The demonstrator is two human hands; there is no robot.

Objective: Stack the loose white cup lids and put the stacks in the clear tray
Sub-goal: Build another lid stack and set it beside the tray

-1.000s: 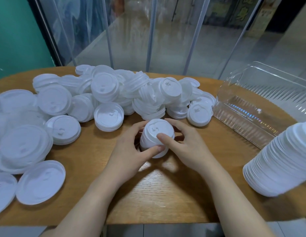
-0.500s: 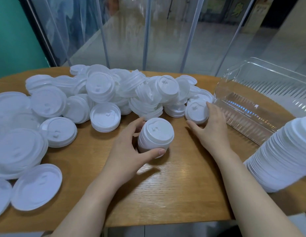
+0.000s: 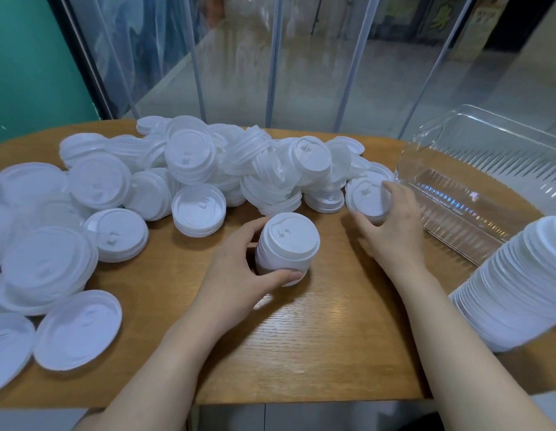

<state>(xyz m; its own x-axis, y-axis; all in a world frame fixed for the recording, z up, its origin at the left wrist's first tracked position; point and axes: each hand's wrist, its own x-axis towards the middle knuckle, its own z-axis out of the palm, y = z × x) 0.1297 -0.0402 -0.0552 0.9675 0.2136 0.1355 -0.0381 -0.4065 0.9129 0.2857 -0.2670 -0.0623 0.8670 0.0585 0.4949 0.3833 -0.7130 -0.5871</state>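
Observation:
My left hand [image 3: 239, 272] grips a short stack of white lids [image 3: 286, 244] standing on the wooden table [image 3: 317, 337] at the centre. Fingers curl behind the stack and the thumb presses its front. My right hand [image 3: 391, 225] grips a small stack of lids [image 3: 365, 199] at the right end of the loose pile, tilted up off the table beside the clear tray [image 3: 475, 188]. The tray lies at the right with no lids visible inside. Many loose white lids [image 3: 192, 169] spread over the back and left of the table.
A tall stack of white lids [image 3: 519, 281] lies on its side at the near right edge, in front of the tray. Larger lids [image 3: 77, 331] sit at the near left. Clear plastic strip curtains hang behind the table. Bare wood shows between my arms.
My right hand left the centre stack, reached right to the pile's end and took hold of a small stack there, tilting it up. My left hand kept its grip.

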